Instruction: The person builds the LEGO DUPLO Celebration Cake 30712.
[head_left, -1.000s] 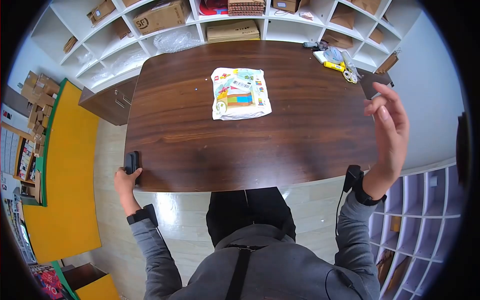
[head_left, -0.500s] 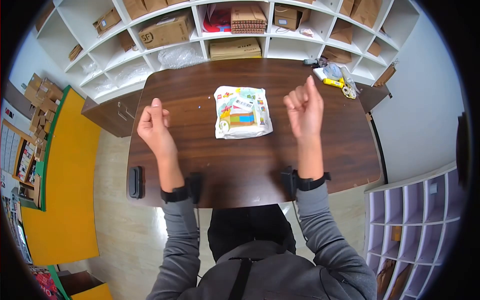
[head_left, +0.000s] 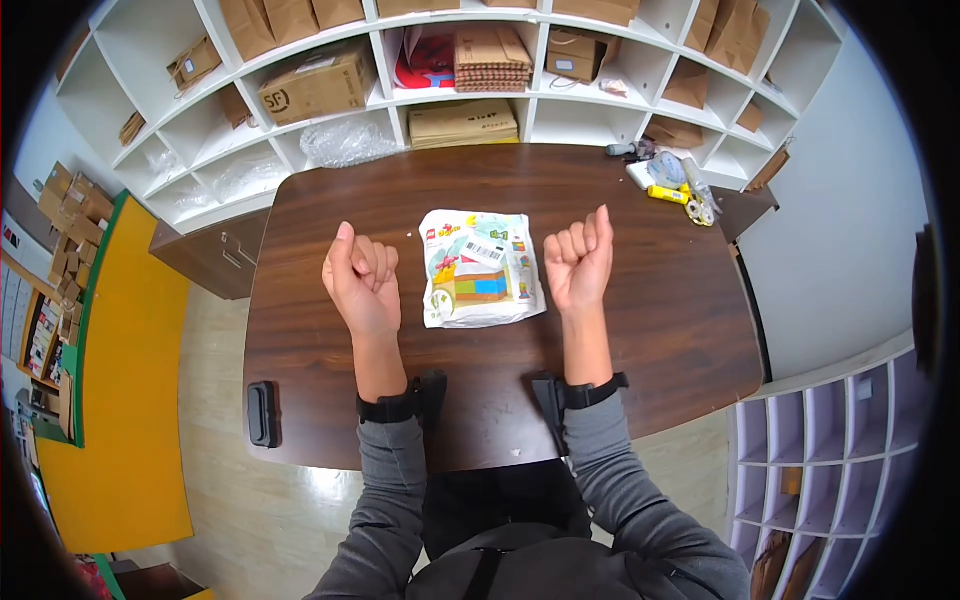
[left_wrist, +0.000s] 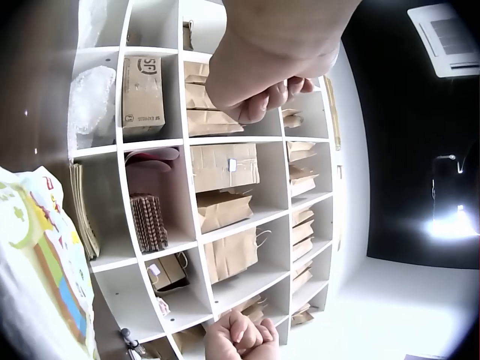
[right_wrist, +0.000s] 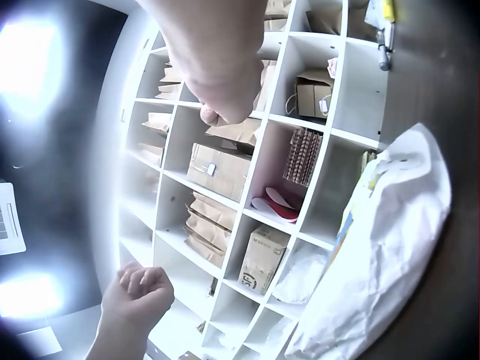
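A white printed packet (head_left: 482,270) with a barcode label lies on the brown table. Left of it in the head view, my left hand (head_left: 364,283) is raised with fingers curled, holding nothing. On the packet's other side my right hand (head_left: 582,265) is held up the same way, fingers curled and empty. Neither hand touches the packet. In the left wrist view the packet (left_wrist: 46,262) shows at the lower left; in the right wrist view its side (right_wrist: 382,240) shows at the right.
A black case (head_left: 262,414) lies at the table's left front corner. Yellow tape-like tool (head_left: 668,193), scissors (head_left: 700,212) and other small items are at the back right. White shelves (head_left: 590,122) with boxes and paper bags stand behind the table (head_left: 660,330).
My left hand has left the black case and moved right and up, its fingers now curled. My right hand has come inward from the right edge, and its fingers have curled.
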